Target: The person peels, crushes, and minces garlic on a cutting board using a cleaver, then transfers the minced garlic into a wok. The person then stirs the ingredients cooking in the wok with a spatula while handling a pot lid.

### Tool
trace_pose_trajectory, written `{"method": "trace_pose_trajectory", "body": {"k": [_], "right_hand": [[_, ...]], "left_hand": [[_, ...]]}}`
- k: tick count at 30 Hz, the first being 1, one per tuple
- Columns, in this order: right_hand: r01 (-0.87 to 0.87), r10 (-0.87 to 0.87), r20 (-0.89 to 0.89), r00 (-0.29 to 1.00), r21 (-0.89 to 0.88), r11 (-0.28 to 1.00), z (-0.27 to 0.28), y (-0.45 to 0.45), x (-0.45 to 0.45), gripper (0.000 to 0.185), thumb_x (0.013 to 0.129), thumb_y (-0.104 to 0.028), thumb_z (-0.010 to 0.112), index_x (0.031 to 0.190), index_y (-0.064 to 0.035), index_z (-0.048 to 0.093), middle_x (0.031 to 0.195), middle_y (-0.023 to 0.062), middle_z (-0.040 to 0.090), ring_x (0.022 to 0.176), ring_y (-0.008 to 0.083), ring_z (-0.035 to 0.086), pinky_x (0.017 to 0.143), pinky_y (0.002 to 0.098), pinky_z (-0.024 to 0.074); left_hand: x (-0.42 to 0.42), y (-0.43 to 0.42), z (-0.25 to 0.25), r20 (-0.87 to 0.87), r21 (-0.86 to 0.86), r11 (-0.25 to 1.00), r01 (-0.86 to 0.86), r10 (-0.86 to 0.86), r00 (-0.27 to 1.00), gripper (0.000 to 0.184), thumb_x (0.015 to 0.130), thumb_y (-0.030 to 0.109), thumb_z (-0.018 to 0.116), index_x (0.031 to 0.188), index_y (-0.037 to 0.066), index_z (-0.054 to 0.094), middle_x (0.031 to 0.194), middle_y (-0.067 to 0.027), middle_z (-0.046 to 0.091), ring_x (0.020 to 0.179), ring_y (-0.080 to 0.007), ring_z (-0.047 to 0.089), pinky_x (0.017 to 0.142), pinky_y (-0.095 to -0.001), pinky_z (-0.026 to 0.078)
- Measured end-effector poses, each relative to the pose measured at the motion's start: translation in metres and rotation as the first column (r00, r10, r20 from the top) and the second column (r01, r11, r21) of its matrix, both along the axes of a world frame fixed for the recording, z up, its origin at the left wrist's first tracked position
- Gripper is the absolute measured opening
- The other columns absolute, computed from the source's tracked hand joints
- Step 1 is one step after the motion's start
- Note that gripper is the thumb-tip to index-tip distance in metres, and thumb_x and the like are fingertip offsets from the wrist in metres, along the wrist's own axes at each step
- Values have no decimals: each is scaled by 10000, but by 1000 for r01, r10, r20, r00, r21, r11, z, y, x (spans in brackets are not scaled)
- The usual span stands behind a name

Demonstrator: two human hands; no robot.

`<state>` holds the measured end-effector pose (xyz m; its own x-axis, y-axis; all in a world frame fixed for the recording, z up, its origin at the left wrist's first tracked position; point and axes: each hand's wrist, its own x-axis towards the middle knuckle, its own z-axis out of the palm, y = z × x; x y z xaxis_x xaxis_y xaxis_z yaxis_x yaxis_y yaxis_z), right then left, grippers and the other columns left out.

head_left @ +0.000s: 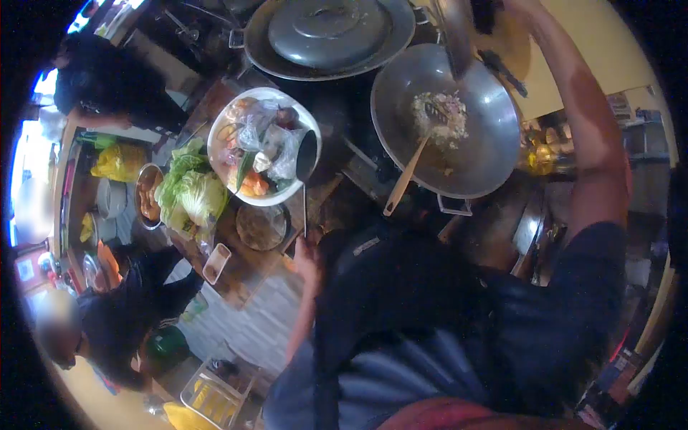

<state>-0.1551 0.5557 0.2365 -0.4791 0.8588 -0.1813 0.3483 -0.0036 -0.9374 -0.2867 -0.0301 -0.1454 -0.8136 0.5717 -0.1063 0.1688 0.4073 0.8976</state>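
Note:
My left hand (307,259) is closed around the thin handle of a ladle (307,155), whose dark round head is over the right side of a white bowl (215,154). In that bowl are plastic bags and vegetables. At the top edge, my raised right hand (522,10) is partly cut off. It seems closed on a dark object (487,14) that I cannot make out. A blurred, long greyish thing (456,39) hangs beside it over the wok (494,154). Chopped pieces (450,132) lie in the wok, with a wooden-handled turner (407,175) resting among them.
A large pan with a metal lid (330,32) stands at the back. Left of the white bowl are leafy greens (197,197) and a bowl of brown food (149,197). Two other people, one in a dark sleeve (172,294), are at the left. Bottles (545,154) stand right of the wok.

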Motion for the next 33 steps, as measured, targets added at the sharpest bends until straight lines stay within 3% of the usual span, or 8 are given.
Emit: {"method": "trace_pose_trajectory", "body": {"k": [3,7,9,14,16,21,27,33], "right_hand": [[-327,164,475,865,285,901,-44,-11,62,426,712,-330,737,1041,-68,668,957,134,685,872,282,630,796,360,464],[-228,-168,769,617,380,897,-84,-98,66,398,701,-262,753,1033,-59,668,974,166,675,934,316,632,801,380,471],[-369,-143,680,719,547,751,-154,-78,92,395,667,-297,768,966,-53,680,878,194,670,841,368,640,747,445,497],[-346,-168,786,595,439,830,-176,-107,84,429,648,-334,784,948,-48,670,919,211,658,888,379,632,778,463,489],[-388,-79,780,621,393,834,-178,-94,88,439,659,-331,788,970,-45,670,929,202,663,901,379,632,799,445,489],[-343,-46,721,691,384,857,-130,-49,52,432,696,-324,771,994,-31,662,913,192,668,897,377,632,798,430,488],[-232,-128,336,933,834,501,-100,-29,-106,338,784,-273,691,1007,-28,621,952,216,638,912,388,610,769,459,479],[-635,95,692,716,588,501,-214,23,-244,643,795,-325,671,1315,-17,453,1304,241,464,1202,381,462,1028,430,370]], "left_hand": [[10,12,40,-58,-35,999,-35,33,998,169,930,177,523,938,13,561,840,-208,587,790,-358,580,699,-416,441],[14,6,45,-32,-100,994,-42,39,999,154,941,151,510,927,2,548,801,-196,569,725,-344,541,680,-401,437],[14,7,45,-16,-60,997,-39,38,999,150,938,149,517,922,2,546,786,-195,558,709,-329,530,668,-390,435],[12,9,23,-66,131,988,-79,88,994,139,930,141,533,894,8,544,732,-180,532,665,-267,512,636,-356,431],[22,19,60,-176,-120,991,-66,45,983,139,926,137,536,865,11,544,710,-167,536,644,-243,514,626,-343,430],[24,21,69,29,-136,975,-175,181,983,153,924,142,539,838,15,546,691,-146,549,625,-221,512,609,-336,427],[21,10,48,63,-91,958,-272,278,958,169,918,185,548,885,22,579,705,-158,583,638,-243,551,622,-350,439],[21,0,32,-8,-298,873,-385,401,916,244,911,255,546,945,22,609,799,-193,633,731,-352,615,680,-413,462]]}}
